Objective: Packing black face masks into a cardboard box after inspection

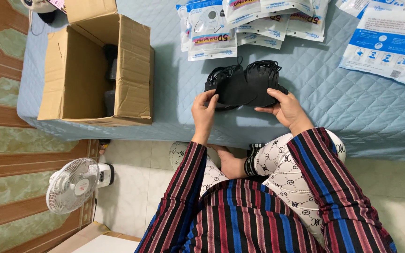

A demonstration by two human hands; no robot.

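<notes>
A stack of black face masks [245, 84] with ear loops rests on the pale blue quilted bed [305, 93]. My left hand [204, 112] pinches the stack's near left edge. My right hand [286, 108] grips its near right edge, thumb on top. Both arms wear striped sleeves of red, blue and black. Beyond the stack lie several sealed white and blue mask packets [240, 23].
An open cardboard box [94, 70] lies on the bed at the left, dark items inside. More white and blue packets [387, 42] sit at the far right. A small white fan [73, 185] stands on the tiled floor near a wooden panel.
</notes>
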